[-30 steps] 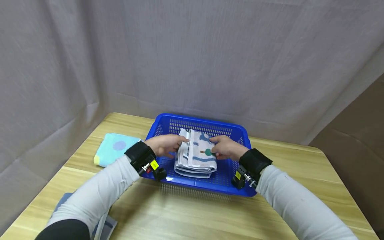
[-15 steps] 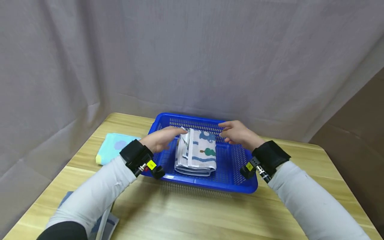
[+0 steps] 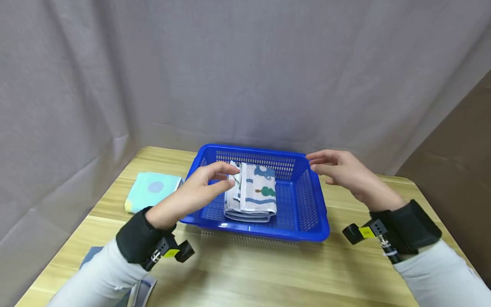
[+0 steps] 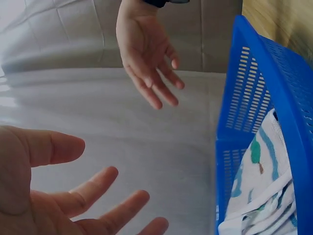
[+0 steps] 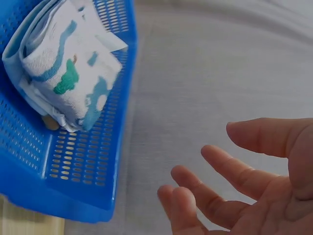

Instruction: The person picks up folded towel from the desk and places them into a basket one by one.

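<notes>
A folded white towel (image 3: pixel 255 194) with blue stripes and a green tree-like figure lies in the blue plastic basket (image 3: pixel 268 232). My left hand (image 3: pixel 192 192) is held above the basket's left side, fingers loosely extended, with nothing in it; in the head view its fingertips overlap the towel's left edge. Off the basket's right side my right hand (image 3: pixel 345 172) hovers with relaxed fingers, also holding nothing. The left wrist view shows the towel (image 4: pixel 264 156) inside the basket, away from both hands. In the right wrist view the towel (image 5: pixel 73 68) sits against the basket's perforated wall.
Left of the basket lies a folded light-blue towel (image 3: pixel 149 189) with a yellow corner. A grey-blue cloth (image 3: pixel 143 290) is at the table's front left, partly hidden by my left sleeve. A grey curtain (image 3: pixel 245 76) hangs behind the wooden table (image 3: pixel 249 273).
Both hands have let go of the white towel and lifted apart. My right hand moved out to the right past the basket rim; the left drew back toward me. The towel stays in the basket.
</notes>
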Tool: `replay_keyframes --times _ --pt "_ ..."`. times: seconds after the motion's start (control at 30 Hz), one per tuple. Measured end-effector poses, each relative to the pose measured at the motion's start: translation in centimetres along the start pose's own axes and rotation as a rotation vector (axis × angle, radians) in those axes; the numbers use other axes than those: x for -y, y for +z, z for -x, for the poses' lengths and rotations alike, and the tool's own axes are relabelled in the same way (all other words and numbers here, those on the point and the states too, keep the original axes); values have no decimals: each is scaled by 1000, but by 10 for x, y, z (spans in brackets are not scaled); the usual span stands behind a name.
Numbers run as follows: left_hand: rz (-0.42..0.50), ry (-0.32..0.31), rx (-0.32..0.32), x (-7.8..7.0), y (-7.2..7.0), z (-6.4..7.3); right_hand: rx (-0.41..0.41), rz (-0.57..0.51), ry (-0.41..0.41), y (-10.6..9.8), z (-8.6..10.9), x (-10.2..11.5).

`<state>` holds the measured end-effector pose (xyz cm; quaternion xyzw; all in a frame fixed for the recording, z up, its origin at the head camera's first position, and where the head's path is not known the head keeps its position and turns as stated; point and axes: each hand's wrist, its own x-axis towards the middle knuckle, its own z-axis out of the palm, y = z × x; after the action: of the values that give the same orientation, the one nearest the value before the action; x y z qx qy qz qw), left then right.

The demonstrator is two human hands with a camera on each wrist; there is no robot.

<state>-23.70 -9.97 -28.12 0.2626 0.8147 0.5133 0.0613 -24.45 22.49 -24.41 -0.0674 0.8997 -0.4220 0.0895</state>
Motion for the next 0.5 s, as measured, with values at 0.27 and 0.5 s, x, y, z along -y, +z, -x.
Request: replay_keyframes --times 0.27,0.5 --pt "-36 121 -43 -1 5 29 -73 -33 -71 3 49 -18" --pt "-98 109 -106 4 -1 55 -138 18 -126 14 85 -32"
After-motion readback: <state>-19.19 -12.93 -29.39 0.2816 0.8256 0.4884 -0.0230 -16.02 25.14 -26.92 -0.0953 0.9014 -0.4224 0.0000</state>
